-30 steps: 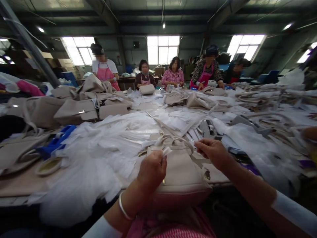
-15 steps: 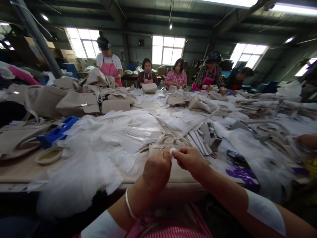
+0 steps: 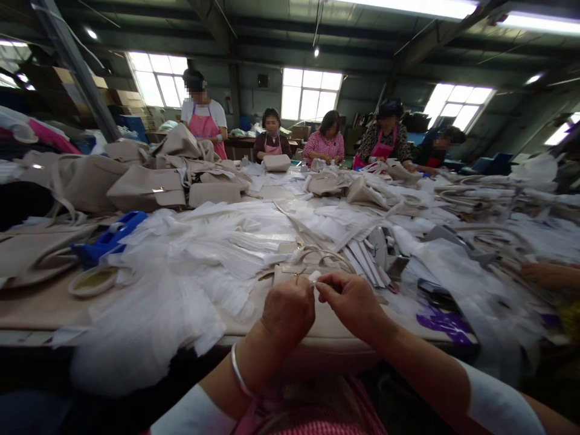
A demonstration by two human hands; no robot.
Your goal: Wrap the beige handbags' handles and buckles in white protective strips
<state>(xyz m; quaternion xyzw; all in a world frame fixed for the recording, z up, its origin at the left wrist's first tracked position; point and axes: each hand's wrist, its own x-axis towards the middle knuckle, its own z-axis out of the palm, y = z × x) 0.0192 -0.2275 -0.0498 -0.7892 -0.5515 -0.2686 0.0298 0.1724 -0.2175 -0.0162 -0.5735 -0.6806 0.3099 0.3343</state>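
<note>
My left hand (image 3: 289,309) is closed, thumb against fingers, over the front of a beige handbag (image 3: 328,323). Facing it, my right hand (image 3: 351,301) pinches at the same spot. Between the two sets of fingertips shows a small white scrap (image 3: 314,276), perhaps paper or thin foam; its exact kind is too small to make out. The handbag lies on the table's near edge, its curved handles pointing away from me. Small gold-coloured hardware shows beside my left thumb, and my hands hide part of the bag's front.
White wrapping sheets (image 3: 203,248) spread left of the bag and hang over the edge. A blue tape dispenser (image 3: 109,238) and a shallow dish (image 3: 93,281) lie farther left. White strips (image 3: 367,261) and a grey metal dispenser (image 3: 384,244) are right. Several co-workers sit or stand opposite.
My right hand's fingers have shifted slightly around the white scrap, with the hand's back turned up more. My left hand stays closed. The view has moved a little.
</note>
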